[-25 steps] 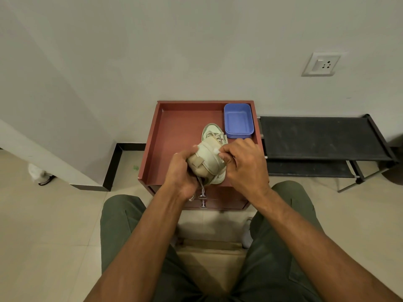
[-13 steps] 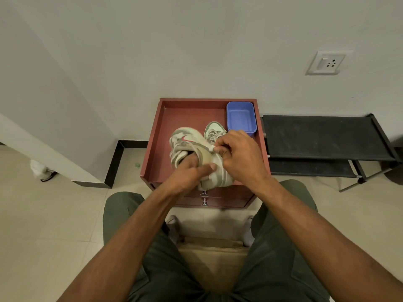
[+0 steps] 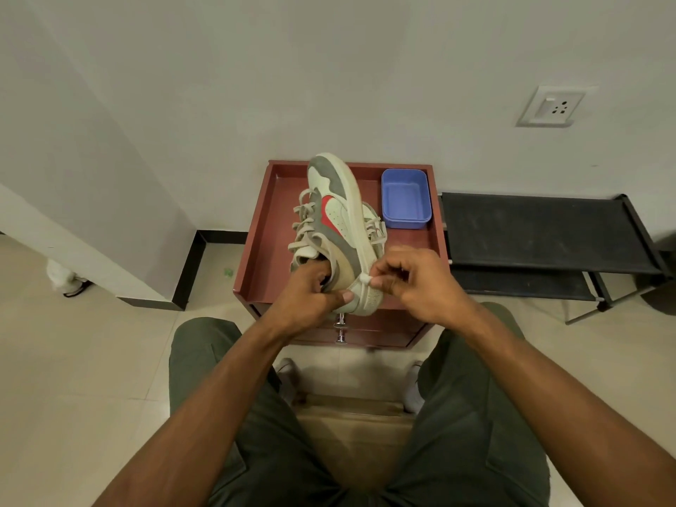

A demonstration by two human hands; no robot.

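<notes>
Sneaker [image 3: 338, 221] of cream, grey and red was held in the air just above the near edge of the worktop [image 3: 270, 250], its long axis running away from the person. The toe pointed up and towards the wall, the heel sat nearest the body, and the shoe was turned on its side so that the sole faced right and the laces hung to the left. The left hand [image 3: 307, 298] gripped it at the heel, fingers tucked into the opening and thumb pressed on the outside of the heel. The right hand [image 3: 420, 283], fingers curled, pinched a small white piece [image 3: 365, 280] against the sole's edge close to the heel; what the piece was could not be told. Both forearms reached forward from a seated lap in green trousers. Behind the held shoe a second sneaker [image 3: 375, 228] lay on the red-brown, raised-rim worktop, with a blue plastic tub [image 3: 405, 199] at the far right corner. Metal drawer knobs [image 3: 341, 320] showed below. A black shoe rack [image 3: 541, 228] stood to the right on the tiled floor [image 3: 91, 360], and a wall socket [image 3: 552, 106] sat above it.
</notes>
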